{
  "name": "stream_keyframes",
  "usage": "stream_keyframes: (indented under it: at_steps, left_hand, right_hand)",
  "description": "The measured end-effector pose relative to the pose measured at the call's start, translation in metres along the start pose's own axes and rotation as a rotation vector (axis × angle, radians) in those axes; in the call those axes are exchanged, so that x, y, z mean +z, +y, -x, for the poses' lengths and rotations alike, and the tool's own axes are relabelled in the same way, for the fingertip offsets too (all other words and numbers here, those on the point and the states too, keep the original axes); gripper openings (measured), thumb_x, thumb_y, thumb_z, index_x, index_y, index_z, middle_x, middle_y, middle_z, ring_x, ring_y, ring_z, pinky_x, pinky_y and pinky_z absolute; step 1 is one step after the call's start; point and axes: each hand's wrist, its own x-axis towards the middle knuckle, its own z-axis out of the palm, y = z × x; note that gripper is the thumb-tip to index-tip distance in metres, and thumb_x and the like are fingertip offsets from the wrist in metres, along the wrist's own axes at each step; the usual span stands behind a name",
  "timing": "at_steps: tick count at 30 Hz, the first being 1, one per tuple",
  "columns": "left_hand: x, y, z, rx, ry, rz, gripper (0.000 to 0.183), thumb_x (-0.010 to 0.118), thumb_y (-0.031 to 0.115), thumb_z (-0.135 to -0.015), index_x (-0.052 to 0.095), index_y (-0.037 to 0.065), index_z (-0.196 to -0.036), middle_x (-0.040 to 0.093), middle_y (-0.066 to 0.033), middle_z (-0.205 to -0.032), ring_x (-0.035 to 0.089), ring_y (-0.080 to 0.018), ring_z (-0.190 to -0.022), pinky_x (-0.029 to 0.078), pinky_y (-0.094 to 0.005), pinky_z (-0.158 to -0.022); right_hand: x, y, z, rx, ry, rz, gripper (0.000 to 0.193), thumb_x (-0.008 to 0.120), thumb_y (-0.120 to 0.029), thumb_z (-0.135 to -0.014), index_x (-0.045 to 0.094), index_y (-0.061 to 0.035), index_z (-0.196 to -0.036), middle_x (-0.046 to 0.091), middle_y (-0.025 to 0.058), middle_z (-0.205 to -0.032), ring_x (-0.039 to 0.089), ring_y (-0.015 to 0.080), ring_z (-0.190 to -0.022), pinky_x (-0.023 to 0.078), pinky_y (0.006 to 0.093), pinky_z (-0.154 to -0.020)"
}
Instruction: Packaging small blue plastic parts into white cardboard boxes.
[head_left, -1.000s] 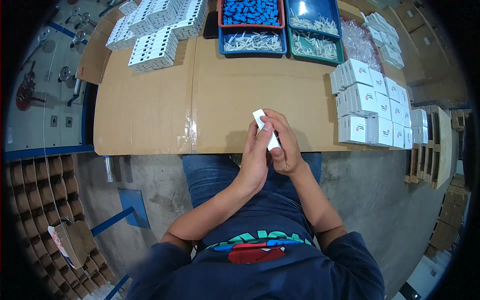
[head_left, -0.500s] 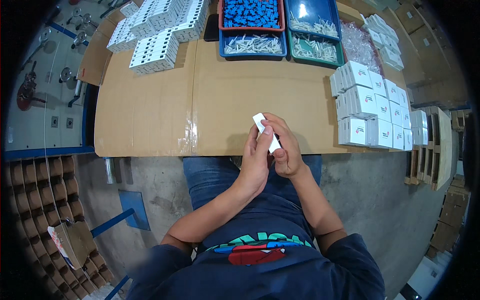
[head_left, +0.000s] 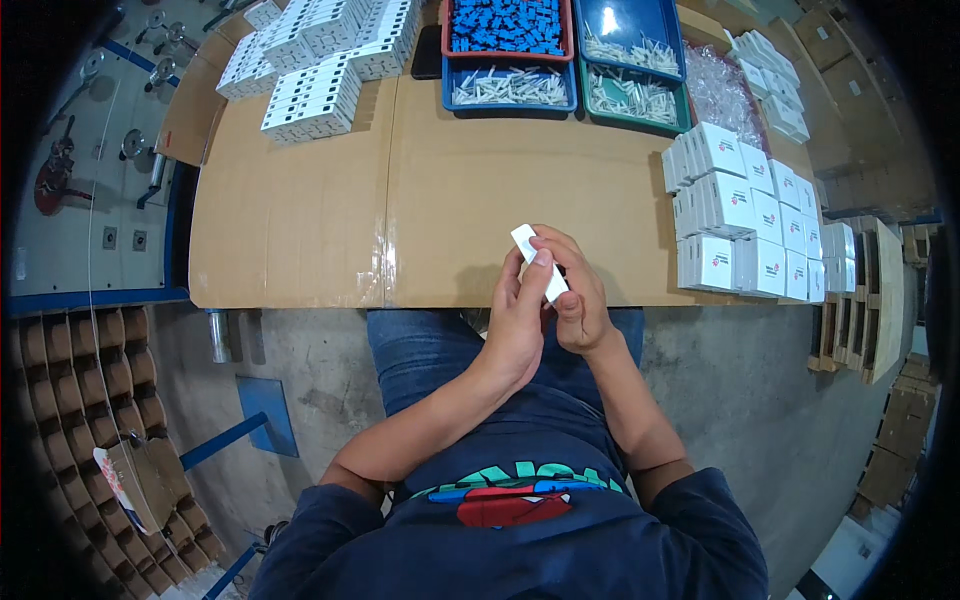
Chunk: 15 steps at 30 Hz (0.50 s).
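Near the front edge of the cardboard-covered table, both my hands are closed around a white box-shaped piece (head_left: pixel 524 238) turned with a narrow side up. My left hand (head_left: pixel 518 320) grips it from the left, its thumb lying on the upper side. On the right, my right hand (head_left: pixel 578 290) has its fingers over the far part and its thumb at the near end. The fingers hide much of the piece, so I cannot tell its exact kind.
Stacked white units with dark square openings (head_left: pixel 312 100) stand at the far left. A red tray of blue parts (head_left: pixel 506 28), a blue tray of white plugs (head_left: pixel 510 90) and a green tray (head_left: pixel 636 103) sit at the back. White boxes (head_left: pixel 724 205) are piled on the right.
My hands and the white piece have shifted very slightly to the right in the picture. The grip looks the same, and the surrounding things stay as they were.
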Motion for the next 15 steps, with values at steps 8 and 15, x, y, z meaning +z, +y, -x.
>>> stream_keyframes:
  at_steps: [8, 15]
  left_hand:
    - [0.005, 0.034, -0.002, -0.229, -0.027, 0.006, 0.059, 0.044, 0.063, -0.101, 0.05, 0.014, -0.133, 0.059, -0.0037, -0.114, 0.061, -0.0155, -0.105, 0.051, -0.033, -0.089]
    - [0.005, 0.05, -0.015, -0.343, 0.035, -0.017, 0.073, 0.031, 0.077, -0.097, 0.054, 0.014, -0.124, 0.063, -0.0072, -0.111, 0.067, -0.0206, -0.098, 0.058, -0.0358, -0.081]
  right_hand:
    - [0.0, -0.002, -0.005, -0.083, -0.018, 0.24, 0.069, 0.041, -0.059, -0.102, 0.053, 0.0007, -0.136, 0.052, 0.0255, -0.138, 0.053, 0.0422, -0.123, 0.042, 0.0472, -0.104]
    - [0.005, -0.006, -0.011, -0.116, -0.067, 0.226, 0.067, 0.058, -0.055, -0.095, 0.057, -0.0009, -0.135, 0.052, 0.0242, -0.139, 0.055, 0.0416, -0.122, 0.045, 0.0468, -0.102]
